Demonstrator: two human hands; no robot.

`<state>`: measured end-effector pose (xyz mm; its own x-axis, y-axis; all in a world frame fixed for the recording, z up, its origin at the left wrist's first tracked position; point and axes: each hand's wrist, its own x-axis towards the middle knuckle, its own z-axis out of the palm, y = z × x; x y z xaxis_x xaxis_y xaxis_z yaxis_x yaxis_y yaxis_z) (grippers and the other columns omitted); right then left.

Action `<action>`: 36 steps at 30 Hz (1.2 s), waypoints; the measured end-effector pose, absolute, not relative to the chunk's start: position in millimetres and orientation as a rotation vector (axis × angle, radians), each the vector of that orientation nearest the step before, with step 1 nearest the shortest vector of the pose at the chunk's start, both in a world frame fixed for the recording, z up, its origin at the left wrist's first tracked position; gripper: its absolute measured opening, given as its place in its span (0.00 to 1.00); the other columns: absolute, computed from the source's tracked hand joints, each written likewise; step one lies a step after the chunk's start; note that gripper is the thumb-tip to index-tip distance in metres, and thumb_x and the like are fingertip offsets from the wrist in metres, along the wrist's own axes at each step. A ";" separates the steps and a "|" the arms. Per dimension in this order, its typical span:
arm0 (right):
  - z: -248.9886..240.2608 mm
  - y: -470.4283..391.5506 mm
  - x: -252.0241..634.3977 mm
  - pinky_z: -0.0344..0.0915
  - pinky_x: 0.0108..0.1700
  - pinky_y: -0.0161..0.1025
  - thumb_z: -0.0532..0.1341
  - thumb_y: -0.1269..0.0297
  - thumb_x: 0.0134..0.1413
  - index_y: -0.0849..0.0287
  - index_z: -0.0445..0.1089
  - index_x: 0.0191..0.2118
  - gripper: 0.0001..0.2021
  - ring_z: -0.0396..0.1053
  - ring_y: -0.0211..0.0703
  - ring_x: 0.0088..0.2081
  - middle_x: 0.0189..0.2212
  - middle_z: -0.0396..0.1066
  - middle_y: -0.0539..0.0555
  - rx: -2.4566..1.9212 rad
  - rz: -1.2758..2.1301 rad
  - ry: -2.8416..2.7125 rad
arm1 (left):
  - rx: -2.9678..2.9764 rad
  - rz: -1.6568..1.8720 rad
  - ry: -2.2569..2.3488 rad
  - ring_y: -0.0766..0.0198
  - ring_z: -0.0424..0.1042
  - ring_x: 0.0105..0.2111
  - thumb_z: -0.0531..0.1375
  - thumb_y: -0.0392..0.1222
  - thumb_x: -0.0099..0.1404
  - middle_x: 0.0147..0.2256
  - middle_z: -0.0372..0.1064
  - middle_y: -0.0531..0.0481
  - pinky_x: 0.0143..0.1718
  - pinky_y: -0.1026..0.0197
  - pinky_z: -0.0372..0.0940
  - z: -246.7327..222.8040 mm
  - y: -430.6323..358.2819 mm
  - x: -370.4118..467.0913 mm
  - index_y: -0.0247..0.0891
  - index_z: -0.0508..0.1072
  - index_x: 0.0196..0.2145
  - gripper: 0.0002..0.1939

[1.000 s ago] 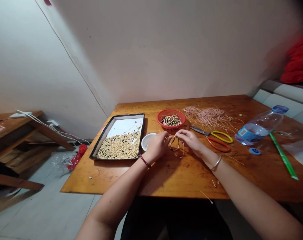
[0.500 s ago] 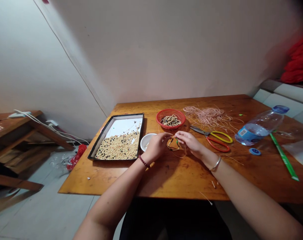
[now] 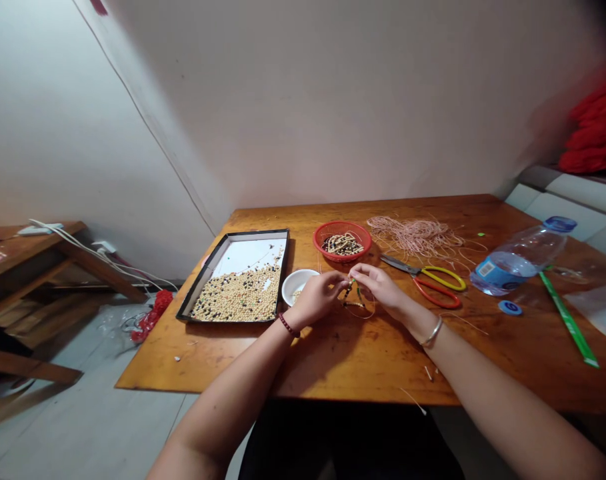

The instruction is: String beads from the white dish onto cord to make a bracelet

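Observation:
Between my two hands hangs a beaded bracelet [image 3: 353,305] of pale and dark beads with a bit of green, a thin cord end trailing from it. My left hand [image 3: 319,297] pinches it from the left side, fingers closed. From the right, my right hand [image 3: 377,287] pinches at its top, fingertips close to those of the left. The exact grip on cord or beads is too small to make out. Just left of my left hand sits a white bowl [image 3: 289,288] with some pale beads, partly covered by that hand.
A black-edged tray [image 3: 233,255] of loose beads lies left. Behind my hands stands a red basket [image 3: 317,244] of strung beads, beside pink cord [image 3: 415,235]. To the right are scissors [image 3: 440,287], a water bottle [image 3: 520,260], its blue cap [image 3: 510,307] and a green strip [image 3: 567,320].
My left hand has shifted slightly down and its fingers have moved on the bracelet. The bracelet has turned and its loop looks narrower. My right hand stays almost in place.

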<state>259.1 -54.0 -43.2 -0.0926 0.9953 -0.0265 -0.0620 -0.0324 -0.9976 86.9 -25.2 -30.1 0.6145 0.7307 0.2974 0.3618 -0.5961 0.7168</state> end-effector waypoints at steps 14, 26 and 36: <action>-60.5 -45.3 258.0 0.64 0.34 0.36 0.59 0.52 0.51 0.60 0.68 0.29 0.14 0.68 0.41 0.30 0.27 0.71 0.52 -1.180 0.919 -1.394 | 2.115 0.706 0.804 0.61 0.72 0.35 0.52 0.52 0.67 0.38 0.76 0.45 0.38 0.63 0.62 -29.4 -27.0 90.2 0.34 0.76 0.40 0.21; -62.1 -47.4 251.4 0.65 0.34 0.36 0.56 0.56 0.56 0.59 0.66 0.30 0.12 0.70 0.41 0.30 0.27 0.71 0.52 -1.197 0.795 -1.457 | 2.089 0.687 0.827 0.63 0.70 0.32 0.52 0.55 0.65 0.34 0.75 0.47 0.34 0.65 0.60 -22.3 -31.2 89.7 0.32 0.76 0.35 0.23; -56.1 -43.7 258.7 0.63 0.32 0.37 0.58 0.53 0.52 0.60 0.69 0.28 0.14 0.68 0.42 0.29 0.26 0.71 0.53 -1.182 0.837 -1.447 | 2.093 0.735 0.873 0.62 0.70 0.34 0.49 0.52 0.66 0.35 0.74 0.47 0.37 0.63 0.63 -29.1 -25.3 88.2 0.35 0.73 0.36 0.20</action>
